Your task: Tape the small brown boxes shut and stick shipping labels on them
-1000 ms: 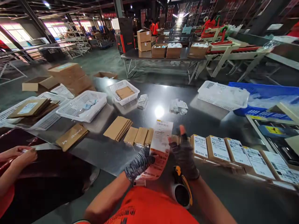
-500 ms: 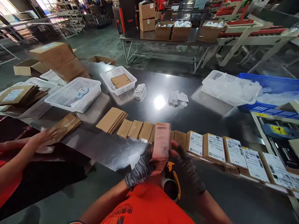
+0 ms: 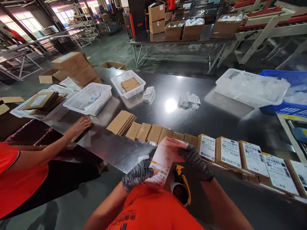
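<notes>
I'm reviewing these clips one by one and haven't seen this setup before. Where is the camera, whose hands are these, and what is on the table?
There is no machine here. The single view comes from a camera worn on a person's head, looking down at their own gloved hands. The left hand and right hand together hold a strip of shipping labels. A tape dispenser sits close to their body. On the steel table lies a row of small cardboard boxes, plain ones to the left and labelled ones to the right, with white baskets behind. On the left, a co-worker's hand rests on a flat brown packet.
</notes>
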Demonstrator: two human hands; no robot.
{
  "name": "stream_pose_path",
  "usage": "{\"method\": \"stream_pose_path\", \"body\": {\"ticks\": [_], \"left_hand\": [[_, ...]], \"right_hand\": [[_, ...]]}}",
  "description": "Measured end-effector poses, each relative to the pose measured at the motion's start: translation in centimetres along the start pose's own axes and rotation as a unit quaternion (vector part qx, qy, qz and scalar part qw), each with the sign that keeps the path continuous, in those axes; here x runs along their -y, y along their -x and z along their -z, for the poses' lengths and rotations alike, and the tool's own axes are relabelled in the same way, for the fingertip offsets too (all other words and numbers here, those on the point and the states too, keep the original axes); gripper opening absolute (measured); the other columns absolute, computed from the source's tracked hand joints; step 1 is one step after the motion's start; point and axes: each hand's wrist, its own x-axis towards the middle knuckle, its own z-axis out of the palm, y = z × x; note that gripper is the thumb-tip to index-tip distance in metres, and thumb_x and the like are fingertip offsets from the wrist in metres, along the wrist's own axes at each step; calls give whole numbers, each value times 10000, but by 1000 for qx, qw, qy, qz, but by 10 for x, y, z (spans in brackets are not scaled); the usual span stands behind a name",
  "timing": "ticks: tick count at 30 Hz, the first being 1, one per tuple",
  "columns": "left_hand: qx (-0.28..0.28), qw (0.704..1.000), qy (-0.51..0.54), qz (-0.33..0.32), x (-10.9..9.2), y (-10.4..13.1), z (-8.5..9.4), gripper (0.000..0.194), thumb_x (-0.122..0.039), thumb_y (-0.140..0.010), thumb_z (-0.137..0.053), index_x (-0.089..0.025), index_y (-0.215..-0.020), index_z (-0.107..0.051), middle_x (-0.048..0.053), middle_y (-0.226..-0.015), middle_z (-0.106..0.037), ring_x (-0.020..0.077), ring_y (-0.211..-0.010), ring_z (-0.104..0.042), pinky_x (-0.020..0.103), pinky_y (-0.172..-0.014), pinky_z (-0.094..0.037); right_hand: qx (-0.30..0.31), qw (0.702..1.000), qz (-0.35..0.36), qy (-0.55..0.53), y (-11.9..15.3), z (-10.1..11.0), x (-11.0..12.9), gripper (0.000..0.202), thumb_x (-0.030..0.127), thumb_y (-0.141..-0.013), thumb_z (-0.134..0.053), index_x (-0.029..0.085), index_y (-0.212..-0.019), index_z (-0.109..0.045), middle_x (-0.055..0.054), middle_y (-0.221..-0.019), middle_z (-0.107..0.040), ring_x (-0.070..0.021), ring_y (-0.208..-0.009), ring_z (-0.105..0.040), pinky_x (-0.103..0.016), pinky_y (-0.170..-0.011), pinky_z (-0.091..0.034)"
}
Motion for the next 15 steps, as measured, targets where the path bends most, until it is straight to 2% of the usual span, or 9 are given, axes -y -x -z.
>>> {"method": "stream_pose_path", "body": {"ticks": [2,5,7,9,11,12,13,15], "left_hand": [[72,996,-52,18,-2,8,20,767,-774,-848,-902,-181,-1335,-873,161,-1226,-897,408,-1192,-818,583,-1186,-601],[145,985,-91,-12,-11,9,36,777,-779,-843,-928,-227,-1387,-866,150,-1323,-883,427,-1378,-763,595,-1300,-513],[129,990,-29,-51,-21,3,32,821,-796,-836,-935,-209,-1404,-849,169,-1345,-868,426,-1402,-752,575,-1271,-536],[78,994,40,-68,-33,-3,23,821,-796,-827,-944,-175,-1357,-855,175,-1286,-872,410,-1334,-775,528,-1178,-591],[17,997,64,-51,-44,-6,13,756,-755,-786,-986,-158,-1238,-882,154,-1170,-884,368,-1192,-802,467,-1062,-622],[-12,997,60,-37,-49,-6,10,704,-719,-767,-1008,-153,-1169,-891,142,-1110,-884,342,-1111,-804,442,-1007,-626],[-38,998,52,-26,-52,-6,8,648,-678,-752,-1024,-150,-1105,-894,134,-1060,-882,315,-1037,-796,421,-962,-624],[-79,996,32,-17,-55,-2,8,570,-634,-734,-1030,-150,-999,-889,126,-970,-872,275,-914,-762,400,-889,-618]], "right_hand": [[17,997,56,56,-8,10,1,319,480,-1071,-678,274,-988,-909,-94,-898,-915,-297,-768,-841,-445,-726,-735],[16,967,200,156,-20,15,4,211,352,-1062,-712,298,-1038,-915,-92,-1068,-935,-305,-1022,-866,-514,-1011,-720],[18,941,285,182,-24,6,5,182,291,-1048,-738,341,-1070,-911,-50,-1127,-933,-283,-1144,-850,-532,-1143,-677],[5,923,338,187,-24,-10,3,218,245,-1020,-766,382,-1113,-908,-19,-1178,-930,-275,-1235,-834,-558,-1209,-652],[-38,923,330,194,-19,-29,-2,287,192,-993,-755,373,-1154,-909,-38,-1242,-926,-290,-1290,-832,-572,-1199,-672],[-64,929,302,202,-14,-39,-4,305,169,-987,-729,341,-1159,-912,-64,-1249,-925,-298,-1269,-847,-558,-1157,-703],[-86,937,265,212,-7,-49,-6,309,149,-987,-689,297,-1133,-917,-90,-1204,-928,-297,-1189,-874,-522,-1080,-742],[-107,947,195,230,13,-66,-8,321,135,-1002,-598,221,-967,-906,-101,-970,-916,-255,-884,-884,-407,-859,-780]]}}
